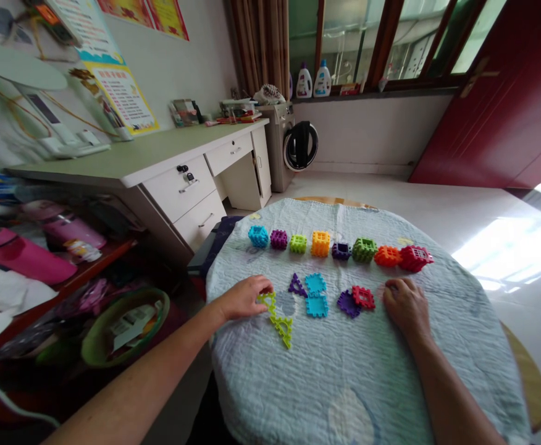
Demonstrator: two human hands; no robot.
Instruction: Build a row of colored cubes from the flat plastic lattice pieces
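My left hand pinches the edge of a yellow-green triangular interlocking tile on the cloth. A second yellow-green triangular tile lies just below it, touching at a corner. My right hand rests on the cloth with curled fingers, and nothing shows in it. Left of that hand, a red square tile overlaps a purple tile. Between the hands are a purple triangular tile and two light-blue square tiles, one upper and one lower.
Behind the tiles runs a row of built blocks, from a blue block past a yellow block to a red block. A patterned cloth covers the round table. A desk and a green basket stand left.
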